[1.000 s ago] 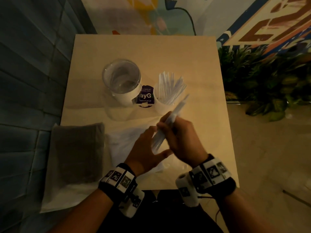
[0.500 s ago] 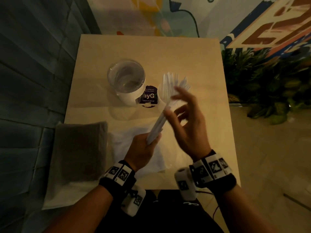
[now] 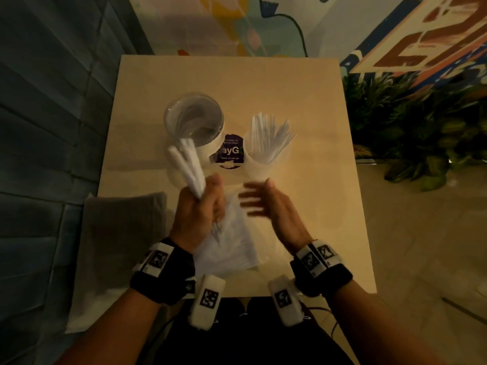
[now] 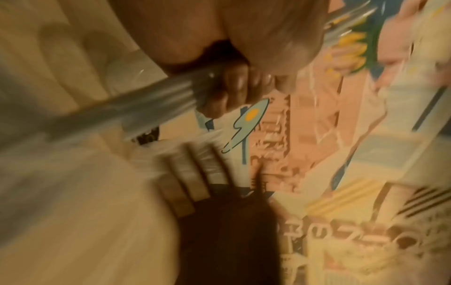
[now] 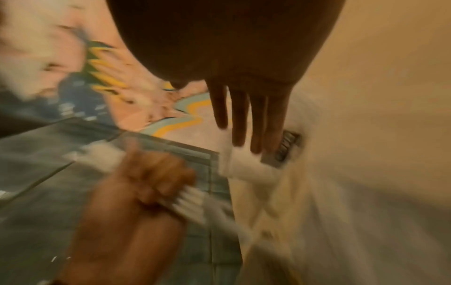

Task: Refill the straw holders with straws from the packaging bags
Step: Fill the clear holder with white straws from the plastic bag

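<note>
My left hand (image 3: 203,198) grips a bundle of white wrapped straws (image 3: 185,165), tilted up and left toward the clear straw holder (image 3: 195,122), which looks nearly bare inside. The left wrist view shows the same bundle of straws (image 4: 136,108) blurred in my curled fingers (image 4: 239,84). A second holder (image 3: 266,154) to the right is full of white straws. My right hand (image 3: 263,198) hovers flat with straight fingers (image 5: 246,119), holding nothing, just before the full holder. A clear packaging bag (image 3: 232,241) with straws lies under my hands.
The small beige table (image 3: 303,101) has a purple round sticker (image 3: 229,151) between the holders. A grey folded cloth or bag (image 3: 118,246) lies over the table's left front corner. Potted greenery (image 3: 421,133) stands to the right, and a painted wall behind.
The straw bundle passed from my right hand to my left, which swung it left toward the clear holder. My right hand let go and drew back, fingers straight.
</note>
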Demonstrator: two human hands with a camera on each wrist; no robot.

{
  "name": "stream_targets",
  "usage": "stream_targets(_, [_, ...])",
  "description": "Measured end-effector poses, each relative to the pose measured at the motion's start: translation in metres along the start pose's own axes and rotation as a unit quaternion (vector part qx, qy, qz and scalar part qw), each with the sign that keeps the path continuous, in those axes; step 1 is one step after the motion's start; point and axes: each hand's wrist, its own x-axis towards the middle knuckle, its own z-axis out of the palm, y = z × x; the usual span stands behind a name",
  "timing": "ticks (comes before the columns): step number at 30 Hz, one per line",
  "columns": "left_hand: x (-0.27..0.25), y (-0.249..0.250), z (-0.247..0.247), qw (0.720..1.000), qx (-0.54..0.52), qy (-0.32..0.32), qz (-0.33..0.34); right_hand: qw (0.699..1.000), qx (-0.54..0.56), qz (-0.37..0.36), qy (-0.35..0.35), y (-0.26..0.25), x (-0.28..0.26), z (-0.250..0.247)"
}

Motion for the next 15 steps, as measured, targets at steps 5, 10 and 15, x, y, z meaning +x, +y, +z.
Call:
stream_targets(5, [0.007, 0.016, 0.006, 0.987, -0.121, -0.080, 0.074, 0.944, 0.224, 0.233, -0.057, 0.034, 0.004, 0.025])
stream_targets(10, [-0.006, 0.007, 0.015, 0.996, -0.015, -0.071, 0.056, 0.913, 0.318, 0.236, -0.095, 0.022, 0.010, 0.041])
stream_targets(15, [-0.011, -0.004, 0.011, 0.998, 0.038, -0.040, 0.021, 0.971, 0.173, 0.141, -0.084, 0.008, 0.011, 0.032])
